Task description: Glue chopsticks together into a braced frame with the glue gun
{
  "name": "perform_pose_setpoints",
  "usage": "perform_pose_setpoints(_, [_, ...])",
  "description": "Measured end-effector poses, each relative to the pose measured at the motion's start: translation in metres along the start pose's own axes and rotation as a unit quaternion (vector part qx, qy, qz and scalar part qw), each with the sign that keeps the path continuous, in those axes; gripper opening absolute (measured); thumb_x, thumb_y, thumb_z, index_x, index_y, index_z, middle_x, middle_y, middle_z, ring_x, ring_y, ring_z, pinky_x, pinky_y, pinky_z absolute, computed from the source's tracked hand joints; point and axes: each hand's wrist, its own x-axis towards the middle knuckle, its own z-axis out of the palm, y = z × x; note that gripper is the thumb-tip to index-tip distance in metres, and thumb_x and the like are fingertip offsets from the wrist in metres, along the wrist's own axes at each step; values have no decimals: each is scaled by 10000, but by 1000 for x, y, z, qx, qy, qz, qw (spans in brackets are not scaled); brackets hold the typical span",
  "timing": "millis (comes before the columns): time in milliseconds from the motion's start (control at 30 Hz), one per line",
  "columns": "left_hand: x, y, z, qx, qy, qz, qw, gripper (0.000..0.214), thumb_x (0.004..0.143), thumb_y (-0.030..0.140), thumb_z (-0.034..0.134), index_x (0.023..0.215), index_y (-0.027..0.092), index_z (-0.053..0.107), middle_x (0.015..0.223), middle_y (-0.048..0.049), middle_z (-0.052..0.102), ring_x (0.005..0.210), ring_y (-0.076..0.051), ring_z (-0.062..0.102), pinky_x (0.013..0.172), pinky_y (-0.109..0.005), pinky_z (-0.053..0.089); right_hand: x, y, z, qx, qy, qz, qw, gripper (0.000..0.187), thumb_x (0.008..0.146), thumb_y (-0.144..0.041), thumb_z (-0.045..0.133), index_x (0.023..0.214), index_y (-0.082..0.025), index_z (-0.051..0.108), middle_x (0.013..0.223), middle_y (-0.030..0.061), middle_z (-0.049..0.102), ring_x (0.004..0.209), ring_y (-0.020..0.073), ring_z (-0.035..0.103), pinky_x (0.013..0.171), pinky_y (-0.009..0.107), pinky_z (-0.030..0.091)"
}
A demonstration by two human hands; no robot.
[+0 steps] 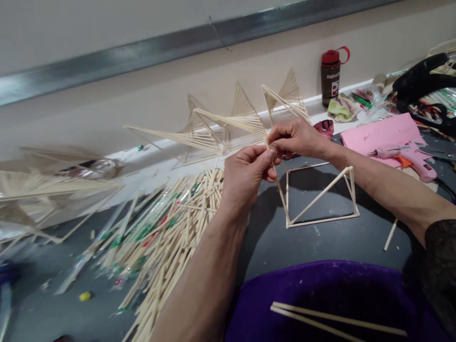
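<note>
My left hand (247, 173) and my right hand (297, 137) meet above the dark table, both pinching a thin wooden stick (280, 187). That stick slants down to a corner of a small frame of glued sticks (320, 197) standing on the table. Both hands have their fingers curled closed on the stick's upper end. A large pile of loose wooden sticks (167, 232) lies just left of my left forearm.
Finished fan-shaped stick structures (213, 130) stand along the wall ledge and at far left (53, 190). A pink glue gun (409, 159) rests on pink paper (384, 133) at right. A brown bottle (330, 76) stands behind. Two sticks (335, 320) lie on purple cloth (320, 294) on my lap.
</note>
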Motion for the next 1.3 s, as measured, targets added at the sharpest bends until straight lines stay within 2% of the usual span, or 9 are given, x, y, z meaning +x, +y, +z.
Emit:
perform_pose_setpoints(167, [0, 2, 1, -2, 3, 0, 1000, 352, 716, 434, 932, 735, 166, 705, 684, -8, 730, 428, -65, 552, 417, -179, 443, 1, 0, 1, 1, 5, 15, 1000, 36, 850, -142, 619, 853, -138, 655, 611, -45, 640, 517, 71, 554, 462, 157, 404])
perform_pose_setpoints(433, [-2, 3, 4, 17, 22, 5, 1000, 299, 723, 427, 879, 720, 178, 712, 677, -1, 721, 416, -60, 512, 405, -186, 398, 0, -2, 4, -10, 27, 15, 999, 61, 828, -107, 598, 827, -144, 647, 615, -40, 646, 518, 64, 559, 455, 147, 395])
perform_pose_setpoints(767, [-1, 0, 6, 27, 27, -8, 999, 241, 687, 393, 824, 674, 187, 699, 628, 6, 687, 416, -68, 497, 405, -197, 386, 0, -6, 1, -44, 22, 31, 998, 130, 780, -72, 576, 823, -137, 680, 598, -54, 596, 511, 51, 532, 468, 142, 411])
perform_pose_setpoints(900, [-1, -1, 5, 26, 31, -6, 999, 238, 681, 393, 829, 676, 189, 706, 626, 2, 688, 421, -70, 496, 409, -198, 384, 0, -7, -1, -56, 21, 52, 997, 195, 758, -67, 567, 859, -126, 723, 644, -29, 635, 544, 70, 563, 489, 164, 447])
perform_pose_setpoints(1000, [-2, 0, 4, 26, 30, -6, 999, 249, 683, 398, 833, 669, 188, 701, 621, 3, 683, 421, -68, 494, 412, -196, 383, 0, -8, -3, -27, 38, 57, 997, 262, 764, -89, 573, 951, -125, 753, 770, 8, 704, 632, 95, 621, 524, 181, 486])
perform_pose_setpoints(1100, [-2, 1, 5, 39, 31, -10, 999, 246, 700, 397, 823, 682, 187, 696, 638, 2, 686, 428, -68, 492, 418, -197, 391, 1, -8, -4, 0, 42, 38, 998, 306, 814, -149, 597, 1067, -136, 769, 887, 29, 737, 733, 116, 655, 620, 218, 553])
perform_pose_setpoints(1200, [-3, 3, 5, 44, 36, -15, 998, 225, 707, 384, 804, 705, 185, 698, 651, 1, 691, 426, -67, 491, 419, -197, 395, 4, -4, -6, -8, 36, -9, 999, 308, 877, -200, 600, 1118, -140, 781, 874, 23, 730, 777, 118, 644, 719, 248, 574])
perform_pose_setpoints(1300, [-2, 2, 5, 38, 38, -20, 998, 220, 696, 378, 797, 706, 183, 695, 645, 1, 691, 427, -68, 494, 421, -198, 405, 7, 2, -7, -31, 29, -41, 998, 287, 902, -244, 615, 1102, -146, 796, 843, 18, 726, 789, 119, 626, 738, 254, 558])
